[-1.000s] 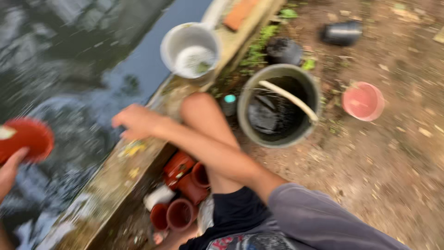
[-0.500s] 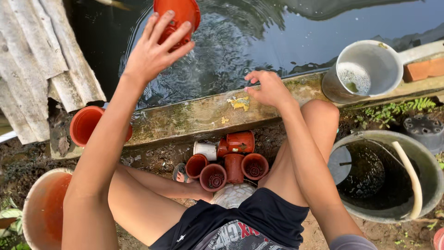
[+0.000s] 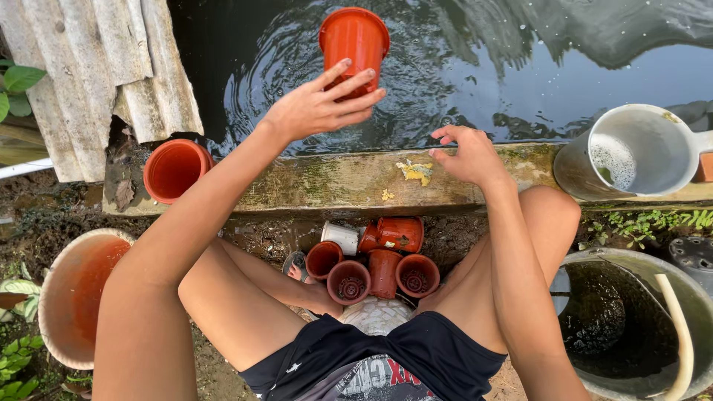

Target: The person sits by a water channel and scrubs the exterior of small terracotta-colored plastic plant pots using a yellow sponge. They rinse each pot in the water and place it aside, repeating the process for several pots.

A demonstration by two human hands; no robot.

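1 orange plastic pot (image 3: 355, 43) is seen at top centre over the dark water (image 3: 520, 67), while 5 more small orange pots (image 3: 382, 263) and 1 white cup (image 3: 342, 236) are clustered at lower centre, with 1 larger orange pot (image 3: 175, 168) at left. The left hand (image 3: 321, 108) is raised with fingers spread and released, its fingertips touching the pot's lower side. The right hand (image 3: 466, 154) is rested, loosely curled and holding nothing, on the mossy concrete ledge (image 3: 312, 182), and 1 grey jug (image 3: 631, 152) is seen at right

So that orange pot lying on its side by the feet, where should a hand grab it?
Probably by the rim of the tipped orange pot. It lies on its side atop the cluster of upright pots, so coming from above and pinching the rim or upper wall should clear its neighbours.
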